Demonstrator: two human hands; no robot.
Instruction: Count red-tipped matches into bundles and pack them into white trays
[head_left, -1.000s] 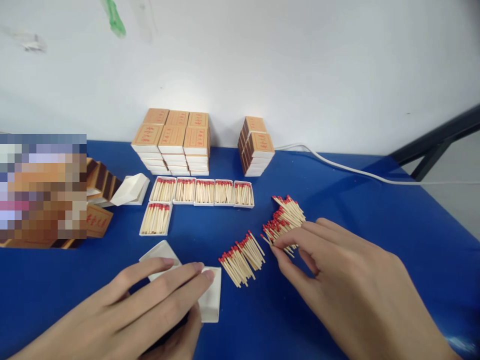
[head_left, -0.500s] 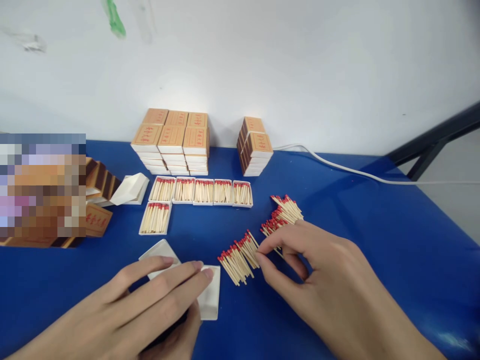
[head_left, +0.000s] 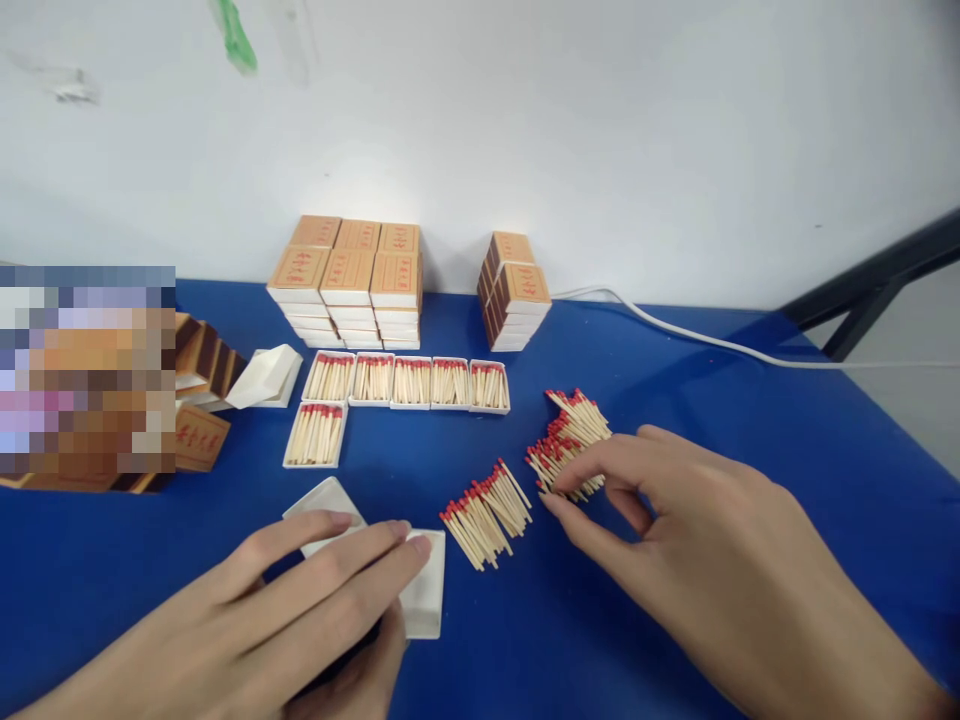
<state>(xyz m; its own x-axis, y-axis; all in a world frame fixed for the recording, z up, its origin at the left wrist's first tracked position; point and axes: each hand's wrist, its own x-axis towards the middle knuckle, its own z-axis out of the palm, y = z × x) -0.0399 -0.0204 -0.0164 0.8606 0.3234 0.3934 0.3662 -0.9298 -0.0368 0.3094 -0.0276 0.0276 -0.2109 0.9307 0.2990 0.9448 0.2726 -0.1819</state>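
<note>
Hands apart, left hand point(head_left: 292, 590) over the trays point(head_left: 426, 600), grip hidden, right hand point(head_left: 679, 530) seemingly pinching a match point(head_left: 540, 485) at the pile point(head_left: 577, 415), inward of the table's point(head_left: 750, 420) right edge: best lift lightly, heads aligned

Bright glow on the wall point(head_left: 450, 130), faint shadows on the table point(head_left: 720, 420), coarse pixelation at left.

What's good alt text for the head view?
Right hand pinches at the edge of a pile of red-headed matches on a blue table; left hand partly covers white matchbox trays. Beyond are six match-filled trays and stacked matchboxes.
</note>
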